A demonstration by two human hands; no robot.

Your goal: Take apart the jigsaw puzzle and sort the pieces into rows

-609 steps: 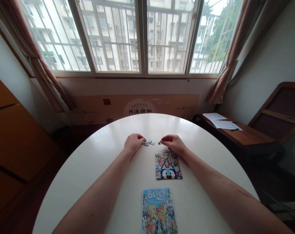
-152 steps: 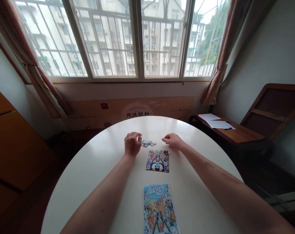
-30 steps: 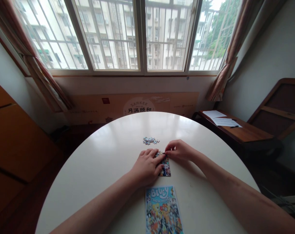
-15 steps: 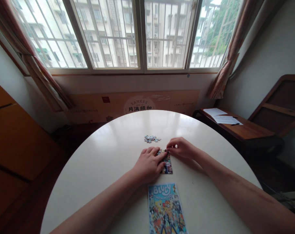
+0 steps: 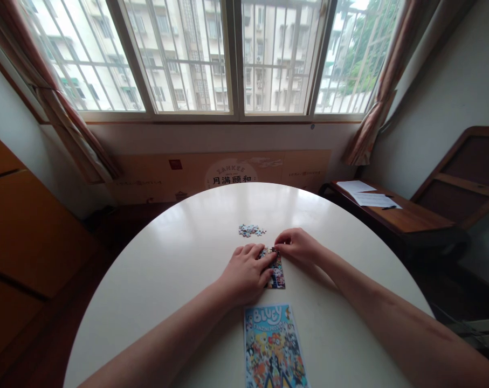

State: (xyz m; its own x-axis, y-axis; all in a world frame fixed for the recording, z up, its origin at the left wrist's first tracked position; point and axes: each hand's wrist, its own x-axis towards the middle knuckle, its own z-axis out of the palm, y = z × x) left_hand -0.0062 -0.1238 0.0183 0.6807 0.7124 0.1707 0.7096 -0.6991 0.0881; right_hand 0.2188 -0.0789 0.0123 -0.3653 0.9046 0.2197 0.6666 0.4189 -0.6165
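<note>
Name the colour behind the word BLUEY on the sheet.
The sheet is light blue there, seen best in the head view.

Straight beyond my fingers [image 5: 284, 237]: printed tan panel [image 5: 147, 170], barred window [image 5: 236, 70] higher up. Well right of them: wooden surface [image 5: 420, 218] bearing white papers [image 5: 376, 200], dark pen [image 5: 388, 207]. Far left of them: orange-brown cabinet [image 5: 21, 231], tied-back pinkish curtain [image 5: 68, 124].

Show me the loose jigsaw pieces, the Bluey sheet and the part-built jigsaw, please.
Loose jigsaw pieces [image 5: 250, 230]: head view, middle of the pile.
Bluey sheet [image 5: 275, 347]: head view, middle of the print.
Part-built jigsaw [image 5: 278, 276]: head view, uncovered right side.
</note>
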